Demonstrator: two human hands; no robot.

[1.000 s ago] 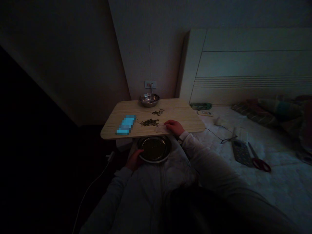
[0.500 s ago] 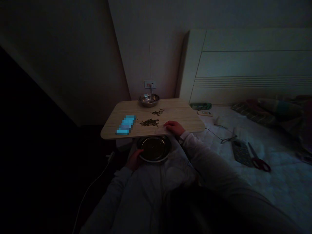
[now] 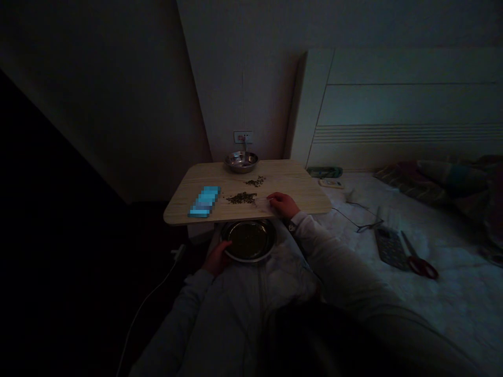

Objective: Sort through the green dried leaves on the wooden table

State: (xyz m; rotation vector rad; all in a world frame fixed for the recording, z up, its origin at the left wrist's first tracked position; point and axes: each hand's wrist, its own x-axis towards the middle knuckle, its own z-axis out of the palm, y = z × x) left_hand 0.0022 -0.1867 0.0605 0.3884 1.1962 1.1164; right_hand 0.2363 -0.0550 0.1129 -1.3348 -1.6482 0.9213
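In a dark room a small wooden table point(image 3: 294, 183) stands over my lap. My left hand point(image 3: 217, 258) grips the left rim of a round metal plate point(image 3: 249, 241) held just under the table's near edge. My right hand point(image 3: 283, 204) rests on the tabletop with curled fingers on a small pale card point(image 3: 262, 206), next to a pile of small dark bits point(image 3: 241, 198). A second, smaller pile point(image 3: 254, 181) lies farther back. A metal bowl point(image 3: 241, 161) stands at the table's far edge.
A lit phone point(image 3: 204, 201) lies on the table's left side. On the bed to the right are scissors point(image 3: 419, 261), a dark flat pouch point(image 3: 389, 248), a cable point(image 3: 353, 220) and rumpled bedding point(image 3: 444, 178). A white cord point(image 3: 149, 298) runs down the left.
My right hand has edged slightly up and left on the table towards the near pile. The left hand and plate have stayed put.
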